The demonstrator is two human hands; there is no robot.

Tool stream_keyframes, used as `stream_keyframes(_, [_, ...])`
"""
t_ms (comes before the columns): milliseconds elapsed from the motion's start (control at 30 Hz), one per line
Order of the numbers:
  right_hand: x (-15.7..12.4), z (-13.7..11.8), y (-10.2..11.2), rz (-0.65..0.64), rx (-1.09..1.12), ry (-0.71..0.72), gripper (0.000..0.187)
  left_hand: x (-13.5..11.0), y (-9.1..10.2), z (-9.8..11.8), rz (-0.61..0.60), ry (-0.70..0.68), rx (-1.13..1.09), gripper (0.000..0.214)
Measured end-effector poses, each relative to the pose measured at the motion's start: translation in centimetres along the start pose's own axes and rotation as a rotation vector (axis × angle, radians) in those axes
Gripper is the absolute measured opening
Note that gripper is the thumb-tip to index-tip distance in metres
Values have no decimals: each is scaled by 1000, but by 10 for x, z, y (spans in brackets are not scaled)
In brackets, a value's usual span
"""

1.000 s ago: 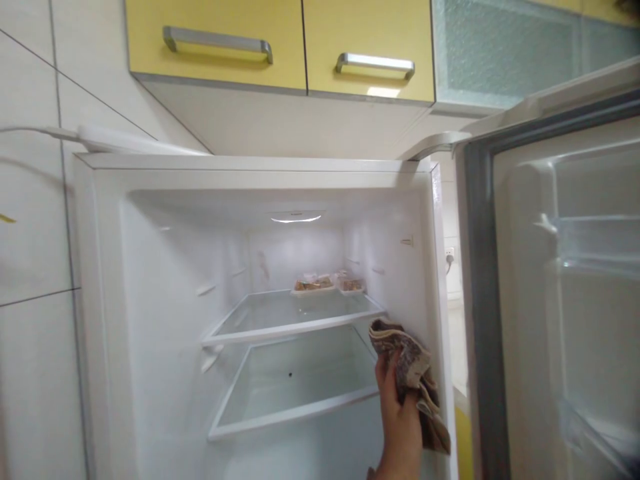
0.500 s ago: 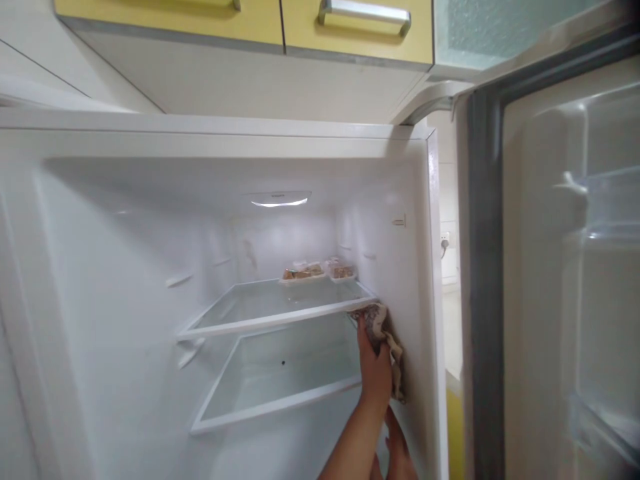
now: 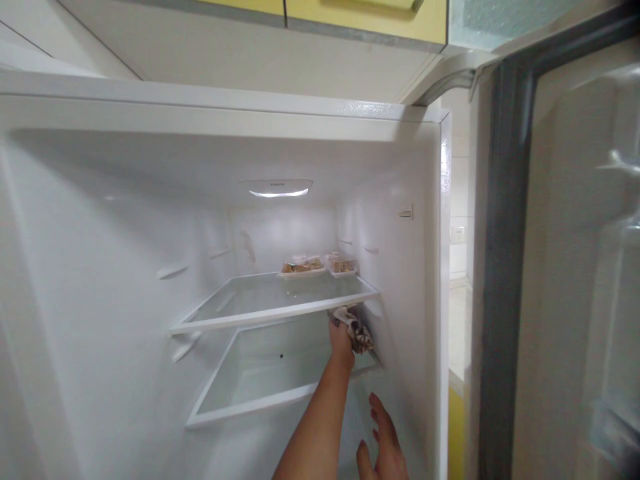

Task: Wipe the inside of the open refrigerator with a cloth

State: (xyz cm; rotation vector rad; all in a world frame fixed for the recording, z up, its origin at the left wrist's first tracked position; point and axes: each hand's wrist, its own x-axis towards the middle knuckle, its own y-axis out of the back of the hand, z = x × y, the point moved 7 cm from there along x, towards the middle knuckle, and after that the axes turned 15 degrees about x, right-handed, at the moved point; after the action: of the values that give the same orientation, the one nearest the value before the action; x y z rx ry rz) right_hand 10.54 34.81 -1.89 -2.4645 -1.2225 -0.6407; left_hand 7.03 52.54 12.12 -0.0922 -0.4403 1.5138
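My left hand [image 3: 342,341] reaches deep into an open refrigerator, below the upper glass shelf [image 3: 280,307]. Its fingers are closed on a patterned brown-and-white cloth [image 3: 361,335] near the right inner wall; most of the fingers are hidden. Lower down and nearer to me, my right hand [image 3: 384,447] is open with its fingers apart, holding nothing. The lower glass shelf [image 3: 250,403] lies beneath the left forearm, with a small dark spot on it.
Two wrapped food trays [image 3: 303,267] sit at the back of the upper shelf. A lamp [image 3: 277,188] glows in the ceiling. The refrigerator door [image 3: 507,267] stands open at the right. Yellow cabinets [image 3: 365,20] hang above.
My left hand and the cloth have moved left and inward, away from the right wall. More of my right hand shows. The camera view has shifted slightly.
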Motion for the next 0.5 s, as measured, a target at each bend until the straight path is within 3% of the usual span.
stream_keyframes(167, [4, 4, -8, -12, 146, -56, 57, -16, 20, -4, 2, 94, -103, 65])
stream_keyframes(300, [10, -1, -14, -152, 222, -60, 52, -41, 28, 7, -80, 182, -231, 84])
stream_keyframes(400, [15, -21, -19, -204, 152, 9, 48, -59, 23, 21, -167, 231, -215, 89])
stream_keyframes(500, [26, -55, -24, -198, -1, 123, 50, -72, 8, 40, -239, 171, -104, 87])
